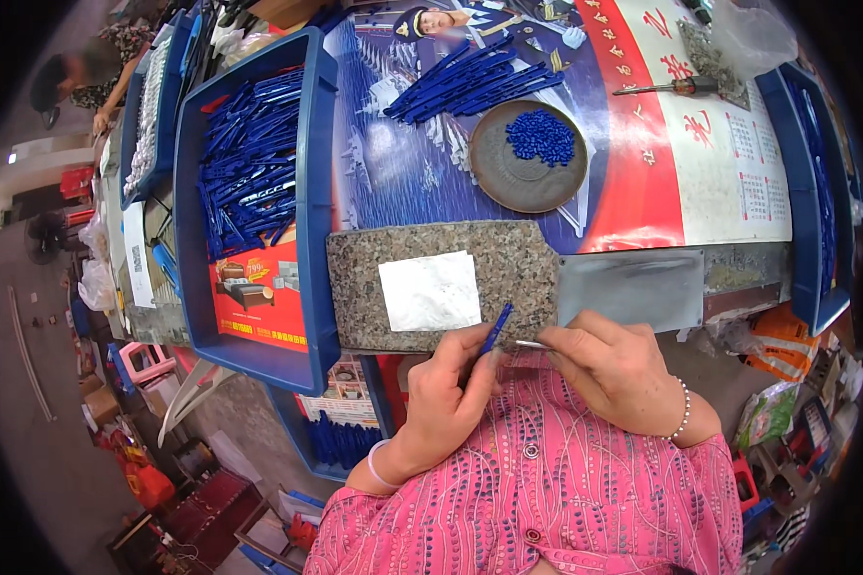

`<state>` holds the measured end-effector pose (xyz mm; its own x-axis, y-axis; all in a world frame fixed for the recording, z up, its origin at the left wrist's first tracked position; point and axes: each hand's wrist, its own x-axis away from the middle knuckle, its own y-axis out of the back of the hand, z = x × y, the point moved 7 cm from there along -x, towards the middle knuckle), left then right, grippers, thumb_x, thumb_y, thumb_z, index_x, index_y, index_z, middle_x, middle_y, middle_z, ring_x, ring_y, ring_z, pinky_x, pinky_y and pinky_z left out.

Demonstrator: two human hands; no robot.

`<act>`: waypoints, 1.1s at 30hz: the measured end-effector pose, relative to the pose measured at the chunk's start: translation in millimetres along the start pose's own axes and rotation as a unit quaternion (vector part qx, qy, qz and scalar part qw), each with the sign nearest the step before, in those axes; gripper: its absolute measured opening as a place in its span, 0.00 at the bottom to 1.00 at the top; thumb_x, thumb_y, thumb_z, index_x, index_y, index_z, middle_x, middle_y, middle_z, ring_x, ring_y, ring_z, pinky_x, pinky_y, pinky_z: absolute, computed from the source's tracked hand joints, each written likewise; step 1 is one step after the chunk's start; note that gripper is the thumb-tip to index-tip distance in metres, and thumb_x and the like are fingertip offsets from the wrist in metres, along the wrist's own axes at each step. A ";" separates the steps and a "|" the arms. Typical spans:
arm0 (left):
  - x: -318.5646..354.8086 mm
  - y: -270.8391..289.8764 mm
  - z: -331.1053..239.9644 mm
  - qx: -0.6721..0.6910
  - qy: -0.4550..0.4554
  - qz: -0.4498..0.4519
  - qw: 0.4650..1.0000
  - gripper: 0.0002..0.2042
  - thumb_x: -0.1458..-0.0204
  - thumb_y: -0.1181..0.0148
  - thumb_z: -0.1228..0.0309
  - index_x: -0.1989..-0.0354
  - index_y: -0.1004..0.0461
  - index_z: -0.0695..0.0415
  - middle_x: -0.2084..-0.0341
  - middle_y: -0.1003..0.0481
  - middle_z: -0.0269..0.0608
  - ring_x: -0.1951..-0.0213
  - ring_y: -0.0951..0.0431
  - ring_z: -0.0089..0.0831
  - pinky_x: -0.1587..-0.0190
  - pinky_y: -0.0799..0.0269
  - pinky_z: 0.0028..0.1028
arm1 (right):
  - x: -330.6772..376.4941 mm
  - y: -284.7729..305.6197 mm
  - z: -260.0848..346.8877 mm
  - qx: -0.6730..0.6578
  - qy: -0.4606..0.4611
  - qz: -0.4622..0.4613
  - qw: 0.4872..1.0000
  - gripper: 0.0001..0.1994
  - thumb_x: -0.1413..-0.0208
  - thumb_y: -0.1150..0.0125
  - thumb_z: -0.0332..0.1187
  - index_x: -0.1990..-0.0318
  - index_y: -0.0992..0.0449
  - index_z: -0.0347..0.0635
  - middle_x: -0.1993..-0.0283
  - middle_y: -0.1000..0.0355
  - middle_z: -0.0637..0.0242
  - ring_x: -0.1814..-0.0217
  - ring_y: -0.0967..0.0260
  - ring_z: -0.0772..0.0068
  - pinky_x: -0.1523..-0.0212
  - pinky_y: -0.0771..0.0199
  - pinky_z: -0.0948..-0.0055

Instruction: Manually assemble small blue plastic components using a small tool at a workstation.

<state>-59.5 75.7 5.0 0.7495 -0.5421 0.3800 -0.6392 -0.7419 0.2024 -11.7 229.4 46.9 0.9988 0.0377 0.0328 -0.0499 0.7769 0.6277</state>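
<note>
My left hand (448, 388) pinches a blue pen barrel (496, 329), tilted up toward the granite slab (518, 264). Just to its right, my right hand (616, 367) holds a thin silvery metal piece (528, 343) whose tip points at the barrel's lower end. Both hands meet at the near edge of the table, over my pink patterned shirt. A white sheet (430, 290) lies on the slab just beyond the hands. Farther back, a round brown dish (497, 171) holds small blue caps (541, 135), and a loose pile of blue barrels (475, 84) lies behind it.
A blue tray (316, 192) full of blue pen barrels stands at the left, with another blue tray (825, 201) at the right edge. A screwdriver (669, 87) lies at the back right on the poster-covered table. Another person (77, 81) is at the far left.
</note>
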 end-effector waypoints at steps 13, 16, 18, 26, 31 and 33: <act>-3.6 -6.1 10.2 0.167 0.108 0.069 0.978 0.13 0.42 0.56 0.76 0.50 0.41 0.64 0.74 0.26 0.45 0.80 0.26 0.23 0.78 0.30 0.18 | -5.3 0.0 -2.0 0.025 0.001 -0.028 0.999 0.12 0.55 0.41 0.27 0.60 0.28 0.43 0.74 0.35 0.66 0.79 0.30 0.66 0.82 0.33 0.68; -4.2 -7.6 8.7 0.256 0.149 0.078 0.952 0.13 0.41 0.58 0.75 0.48 0.42 0.62 0.74 0.27 0.45 0.81 0.27 0.24 0.78 0.31 0.19 | -3.0 0.0 -2.2 0.020 -0.005 -0.016 1.000 0.13 0.55 0.41 0.25 0.59 0.28 0.43 0.73 0.34 0.66 0.77 0.31 0.66 0.80 0.34 0.68; -4.8 -9.1 8.6 0.269 0.160 0.086 0.946 0.12 0.41 0.58 0.75 0.49 0.42 0.62 0.74 0.27 0.45 0.81 0.27 0.24 0.78 0.31 0.19 | -1.4 -0.3 -3.6 0.018 -0.008 -0.005 1.000 0.13 0.54 0.41 0.24 0.58 0.28 0.43 0.73 0.33 0.67 0.76 0.31 0.66 0.79 0.35 0.69; -1.2 -10.1 9.8 0.243 0.141 0.096 0.955 0.11 0.41 0.57 0.75 0.51 0.43 0.61 0.71 0.27 0.42 0.78 0.27 0.21 0.76 0.30 0.17 | -1.3 -2.0 1.0 0.027 0.015 -0.004 1.000 0.14 0.56 0.41 0.24 0.58 0.28 0.44 0.73 0.34 0.67 0.77 0.32 0.67 0.80 0.34 0.69; -1.8 -11.3 8.3 0.234 0.139 0.095 0.957 0.10 0.41 0.56 0.75 0.52 0.42 0.62 0.71 0.27 0.42 0.78 0.27 0.21 0.76 0.30 0.18 | -0.7 -1.9 0.1 0.021 0.019 -0.010 1.000 0.14 0.56 0.41 0.24 0.58 0.28 0.44 0.73 0.34 0.67 0.77 0.32 0.67 0.80 0.34 0.69; -3.6 -10.6 7.7 0.229 0.137 0.075 0.961 0.07 0.42 0.57 0.76 0.56 0.41 0.62 0.75 0.27 0.46 0.81 0.27 0.25 0.79 0.31 0.19 | -0.7 -1.2 0.2 0.020 0.020 -0.012 1.000 0.14 0.56 0.41 0.24 0.58 0.28 0.44 0.73 0.34 0.67 0.77 0.31 0.67 0.80 0.34 0.69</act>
<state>-54.2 82.4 -5.4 0.5415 -0.5781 0.6104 -0.5468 -0.7937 -0.2666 -12.3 228.3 46.3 0.9989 0.0450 -0.0126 -0.0256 0.7527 0.6579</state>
